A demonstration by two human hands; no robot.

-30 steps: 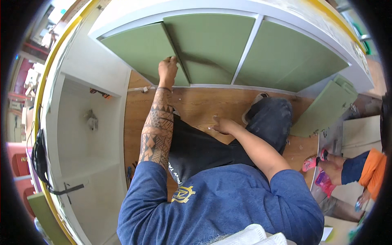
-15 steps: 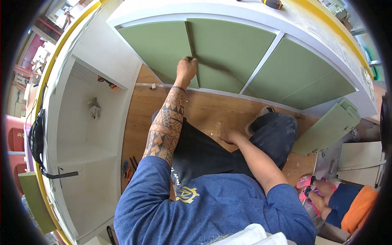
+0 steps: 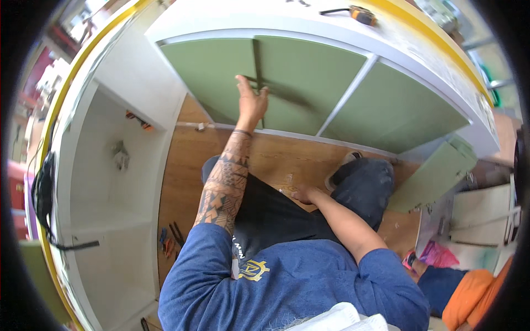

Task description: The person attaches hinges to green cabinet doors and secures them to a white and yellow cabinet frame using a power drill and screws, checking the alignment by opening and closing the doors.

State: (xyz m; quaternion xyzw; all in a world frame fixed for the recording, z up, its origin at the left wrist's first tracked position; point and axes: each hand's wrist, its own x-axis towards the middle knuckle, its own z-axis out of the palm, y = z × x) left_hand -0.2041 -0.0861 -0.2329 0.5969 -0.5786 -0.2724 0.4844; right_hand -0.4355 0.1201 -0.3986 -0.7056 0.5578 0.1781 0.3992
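My left hand (image 3: 253,105) is raised in front of a low white cabinet with green doors. Its fingers and thumb are spread around the seam between the left green door (image 3: 212,66) and the middle green door (image 3: 309,77). Nothing is held in it, and a dark gap and shadow run along that seam. Down between my legs, my right hand (image 3: 303,194) rests low by the wooden floor (image 3: 265,149), its fingers stretched out beside small pale bits. Those fingers show only in part.
A screwdriver (image 3: 363,15) with a yellow and black handle lies on the cabinet top. An open white cabinet (image 3: 113,193) stands at left, tools (image 3: 167,243) beside it. At right are a loose green panel (image 3: 428,176) and another person in orange (image 3: 472,295).
My left hand has opened from a closed grip at the door seam to spread fingers. The right hand stays low. The whole view has shifted slightly, showing more of the cabinet top.
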